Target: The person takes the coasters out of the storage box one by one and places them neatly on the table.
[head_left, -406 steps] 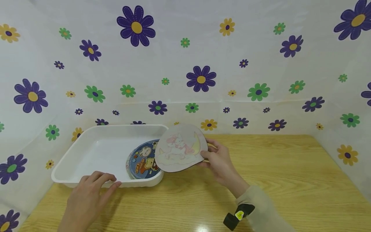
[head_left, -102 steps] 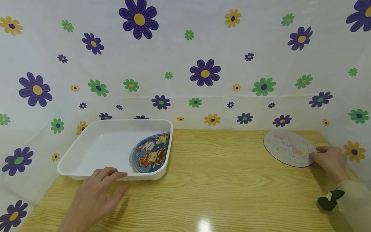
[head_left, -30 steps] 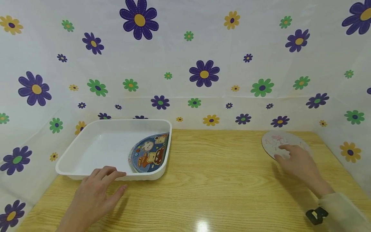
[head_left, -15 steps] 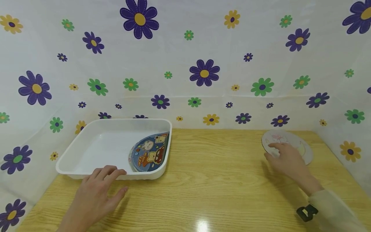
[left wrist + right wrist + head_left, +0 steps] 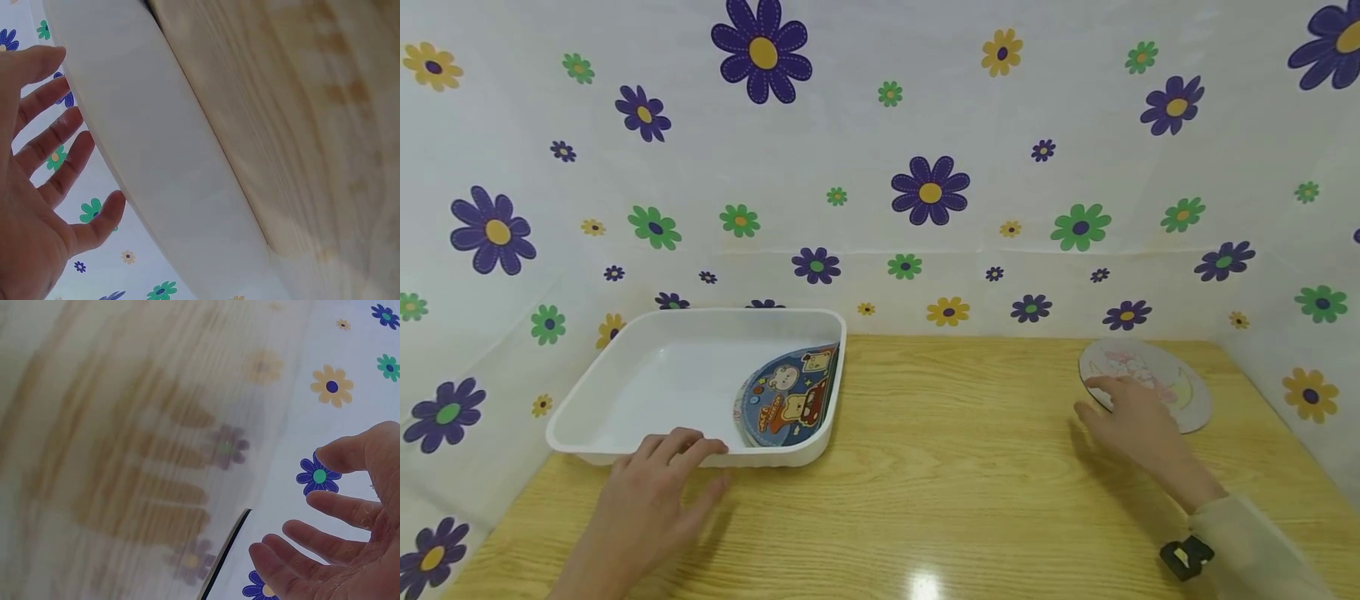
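A pale grey, round mouse pad [image 5: 1195,408] with a pink cartoon and a yellow moon lies at the table's far right. Over its near-left edge hovers my right hand [image 5: 1138,425], fingers loosely bent and holding nothing. In the right wrist view the thin dark edge of the pad [image 5: 226,553] shows beside the spread fingers. A white tray [image 5: 767,457] stands on the left, with a blue cartoon mouse pad [image 5: 782,396] on top of at least one other at its right end. My left hand [image 5: 647,492] rests its fingertips on the tray's front rim, fingers relaxed.
The wooden table [image 5: 955,467] stretches between the tray and the grey pad. A white sheet [image 5: 850,142] printed with flowers hangs behind and along both sides. A black strap device [image 5: 1186,557] sits on my right sleeve.
Earlier my right hand carried the grey pad from the tray over to the far right and let go of it. Since then it has drawn back a little leftward. The left hand stays at the rim.
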The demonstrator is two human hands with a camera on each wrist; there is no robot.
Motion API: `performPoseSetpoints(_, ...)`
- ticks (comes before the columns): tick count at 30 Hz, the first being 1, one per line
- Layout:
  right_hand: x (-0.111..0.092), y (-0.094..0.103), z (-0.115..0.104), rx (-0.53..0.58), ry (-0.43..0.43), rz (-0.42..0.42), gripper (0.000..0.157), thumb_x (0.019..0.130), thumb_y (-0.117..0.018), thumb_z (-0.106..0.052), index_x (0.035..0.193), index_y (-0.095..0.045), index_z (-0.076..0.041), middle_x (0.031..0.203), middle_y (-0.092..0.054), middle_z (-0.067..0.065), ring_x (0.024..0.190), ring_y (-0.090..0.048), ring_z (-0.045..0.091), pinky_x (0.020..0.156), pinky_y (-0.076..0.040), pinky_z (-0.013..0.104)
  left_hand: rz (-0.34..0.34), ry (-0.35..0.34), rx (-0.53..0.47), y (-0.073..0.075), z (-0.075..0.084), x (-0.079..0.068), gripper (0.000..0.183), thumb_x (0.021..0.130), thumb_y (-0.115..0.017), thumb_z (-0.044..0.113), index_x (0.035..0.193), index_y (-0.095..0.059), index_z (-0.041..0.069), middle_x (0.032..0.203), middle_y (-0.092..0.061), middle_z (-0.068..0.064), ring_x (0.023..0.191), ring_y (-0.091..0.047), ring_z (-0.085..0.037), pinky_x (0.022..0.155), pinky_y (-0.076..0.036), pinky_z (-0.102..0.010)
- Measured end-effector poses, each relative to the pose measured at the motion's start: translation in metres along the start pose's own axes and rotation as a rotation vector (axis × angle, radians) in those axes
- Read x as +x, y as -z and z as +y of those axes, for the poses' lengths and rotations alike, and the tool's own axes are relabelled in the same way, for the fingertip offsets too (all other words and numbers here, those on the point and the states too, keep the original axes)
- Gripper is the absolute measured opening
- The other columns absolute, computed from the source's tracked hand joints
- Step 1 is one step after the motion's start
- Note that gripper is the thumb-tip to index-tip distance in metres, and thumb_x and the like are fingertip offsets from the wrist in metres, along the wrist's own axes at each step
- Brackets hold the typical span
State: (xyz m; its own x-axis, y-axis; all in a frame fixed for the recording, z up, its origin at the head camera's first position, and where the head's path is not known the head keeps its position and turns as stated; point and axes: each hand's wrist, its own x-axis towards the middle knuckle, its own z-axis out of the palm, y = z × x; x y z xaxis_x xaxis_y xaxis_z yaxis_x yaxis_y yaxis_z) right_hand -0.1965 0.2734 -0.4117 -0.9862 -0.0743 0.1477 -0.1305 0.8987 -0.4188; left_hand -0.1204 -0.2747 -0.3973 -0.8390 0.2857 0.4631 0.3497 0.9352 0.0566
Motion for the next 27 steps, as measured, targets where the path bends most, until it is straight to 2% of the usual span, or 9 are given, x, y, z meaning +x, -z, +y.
performPoseSetpoints(2,0.000,-0.001,-0.001,-0.004,0.000,-0.002,0.047,0.097,-0.066,-0.026,0.131,-0.063,0.007,0.128,-0.064,0.034,0.122,-0.057,0.055,0.105,-0.037,0.073,0.017,0.016,0.005,-0.001,0.002,0.002,0.027,0.081,-0.084,0.033,0.103,-0.072,0.023,0.103,-0.069,-0.002,0.096,-0.065,-0.033,0.067,-0.053,-0.057)
performPoseSetpoints(5,-0.001,-0.001,-0.004,-0.014,-0.010,0.002,0.047,0.097,-0.066,-0.027,0.131,-0.063,0.005,0.129,-0.064,0.034,0.122,-0.057,0.055,0.103,-0.039,0.072,0.030,0.041,0.016,-0.003,0.003,0.005,0.023,0.083,-0.083,0.034,0.098,-0.071,0.023,0.099,-0.069,-0.001,0.092,-0.065,-0.033,0.064,-0.053,-0.056)
performPoseSetpoints(7,-0.001,-0.001,-0.006,-0.020,-0.018,0.006,0.048,0.097,-0.065,-0.028,0.132,-0.063,0.005,0.130,-0.063,0.034,0.120,-0.058,0.055,0.099,-0.045,0.069,0.042,0.050,0.025,-0.003,0.003,0.007,0.021,0.083,-0.083,0.035,0.097,-0.071,0.022,0.098,-0.069,-0.002,0.091,-0.065,-0.034,0.064,-0.054,-0.058)
performPoseSetpoints(12,0.000,0.002,-0.009,-0.005,-0.029,0.007,0.050,0.098,-0.065,-0.031,0.135,-0.061,0.002,0.133,-0.062,0.032,0.114,-0.063,0.051,0.091,-0.052,0.064,0.088,0.035,0.037,-0.005,0.002,0.011,0.022,0.080,-0.085,0.033,0.095,-0.074,0.020,0.095,-0.071,-0.004,0.086,-0.066,-0.034,0.063,-0.055,-0.058)
performPoseSetpoints(18,0.002,0.006,-0.017,0.009,0.007,0.038,0.048,0.097,-0.066,-0.030,0.134,-0.063,0.001,0.129,-0.065,0.031,0.107,-0.065,0.046,0.086,-0.053,0.061,0.103,0.014,0.031,-0.004,0.002,0.011,0.022,0.080,-0.085,0.032,0.095,-0.074,0.020,0.092,-0.072,-0.003,0.083,-0.067,-0.033,0.062,-0.057,-0.053)
performPoseSetpoints(22,0.005,0.007,-0.026,0.017,0.018,0.016,0.048,0.097,-0.065,-0.030,0.135,-0.062,0.000,0.131,-0.064,0.031,0.111,-0.064,0.048,0.090,-0.052,0.062,0.100,0.033,0.003,-0.004,0.004,0.010,0.023,0.080,-0.086,0.030,0.095,-0.074,0.018,0.092,-0.072,-0.005,0.084,-0.068,-0.034,0.067,-0.059,-0.052)
performPoseSetpoints(27,0.006,0.004,-0.034,0.035,0.028,0.014,0.047,0.097,-0.066,-0.028,0.134,-0.062,0.001,0.131,-0.064,0.031,0.110,-0.065,0.048,0.089,-0.054,0.062,0.061,0.081,-0.007,-0.002,0.006,0.010,0.021,0.082,-0.085,0.030,0.094,-0.074,0.017,0.088,-0.070,-0.005,0.084,-0.067,-0.034,0.072,-0.060,-0.052)
